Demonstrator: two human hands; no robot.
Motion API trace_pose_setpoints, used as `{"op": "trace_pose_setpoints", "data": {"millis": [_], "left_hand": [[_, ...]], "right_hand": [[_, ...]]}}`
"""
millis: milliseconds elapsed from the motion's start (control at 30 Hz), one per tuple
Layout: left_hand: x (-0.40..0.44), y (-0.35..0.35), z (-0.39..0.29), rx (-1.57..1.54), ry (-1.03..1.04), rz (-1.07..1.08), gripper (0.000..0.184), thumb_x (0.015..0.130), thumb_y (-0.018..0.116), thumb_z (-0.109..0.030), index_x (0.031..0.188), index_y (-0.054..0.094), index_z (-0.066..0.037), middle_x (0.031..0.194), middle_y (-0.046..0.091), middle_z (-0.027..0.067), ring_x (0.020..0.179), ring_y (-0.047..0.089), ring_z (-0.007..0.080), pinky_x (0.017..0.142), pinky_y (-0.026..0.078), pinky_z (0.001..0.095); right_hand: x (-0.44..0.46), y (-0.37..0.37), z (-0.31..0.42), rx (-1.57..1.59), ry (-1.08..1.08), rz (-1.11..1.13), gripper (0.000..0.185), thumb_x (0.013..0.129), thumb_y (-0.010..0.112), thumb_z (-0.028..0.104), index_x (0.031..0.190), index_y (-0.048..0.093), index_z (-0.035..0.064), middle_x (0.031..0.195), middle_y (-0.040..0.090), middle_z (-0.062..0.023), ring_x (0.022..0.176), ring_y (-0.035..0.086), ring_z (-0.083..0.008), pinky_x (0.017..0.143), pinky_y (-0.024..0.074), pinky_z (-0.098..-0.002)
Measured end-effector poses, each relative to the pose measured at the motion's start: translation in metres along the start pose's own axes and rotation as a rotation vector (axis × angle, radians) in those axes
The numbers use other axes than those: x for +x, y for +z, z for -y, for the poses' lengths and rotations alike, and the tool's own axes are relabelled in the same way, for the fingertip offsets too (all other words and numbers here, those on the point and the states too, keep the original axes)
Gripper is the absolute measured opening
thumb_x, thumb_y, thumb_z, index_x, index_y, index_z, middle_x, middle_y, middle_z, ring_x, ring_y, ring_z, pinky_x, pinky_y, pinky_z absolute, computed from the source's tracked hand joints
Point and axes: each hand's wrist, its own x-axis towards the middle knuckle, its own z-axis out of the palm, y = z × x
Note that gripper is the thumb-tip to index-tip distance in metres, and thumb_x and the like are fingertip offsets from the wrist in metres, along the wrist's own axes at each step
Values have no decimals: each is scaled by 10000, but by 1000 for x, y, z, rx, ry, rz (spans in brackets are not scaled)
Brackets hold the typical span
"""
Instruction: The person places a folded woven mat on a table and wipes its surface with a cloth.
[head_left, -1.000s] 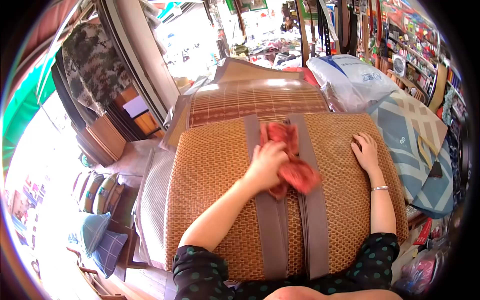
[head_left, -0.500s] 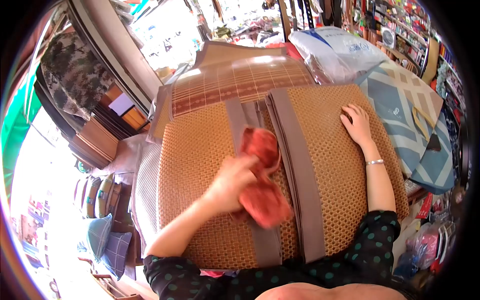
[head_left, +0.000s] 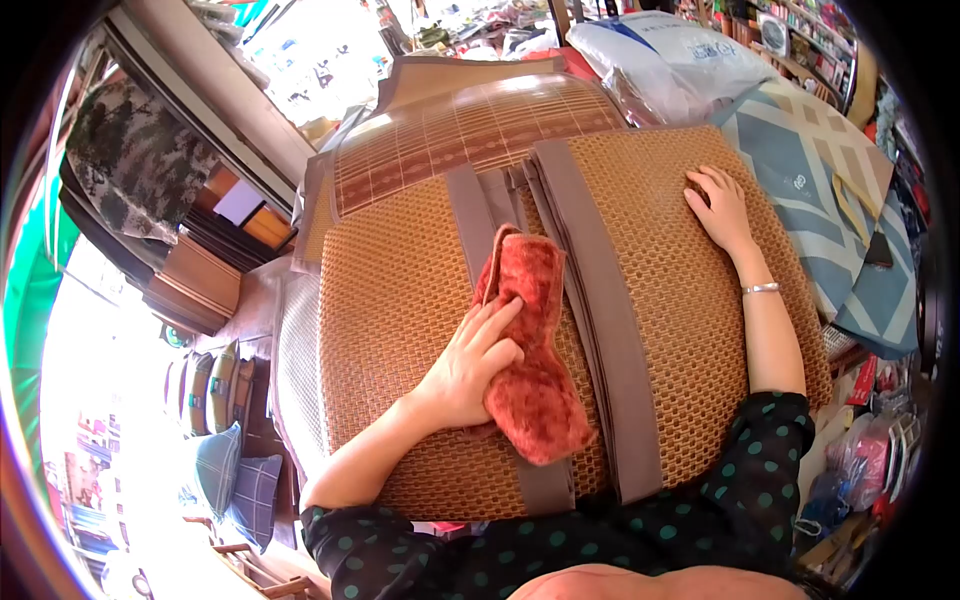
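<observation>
The plush cloth (head_left: 540, 395) is mottled rusty red. The woven mat (head_left: 690, 300) shows golden-brown basket weave edged with plain grey-brown bands (head_left: 596, 260). Black sleeves (head_left: 755, 460) carry green dots; the draped fabric (head_left: 130, 165) is dark camouflage, the cushion (head_left: 258, 500) blue check.

Shop w/ crammed shelves (head_left: 822, 38) lining the R bkgd, woven mats (head_left: 395, 280) lying stacked, cushions (head_left: 221, 388) standing in a row (plaid ones (head_left: 254, 502) leaning nearby), camo cloth (head_left: 138, 160) hanging at L
</observation>
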Motion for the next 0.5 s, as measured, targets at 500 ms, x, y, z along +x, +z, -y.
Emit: {"op": "trace_pose_setpoints", "data": {"millis": [500], "left_hand": [[-31, 1, 47, -11, -138, -76, 536, 613, 768, -113, 1100, 545, -86, 1427, 391, 281, 1354, 347, 469, 1130, 283, 555]], "right_hand": [[0, -2, 3, -10, 14, 26, 456, 978, 504, 426, 1315, 580, 127, 1445, 473, -117, 1392, 346, -291, 1162, 217, -443]]}}
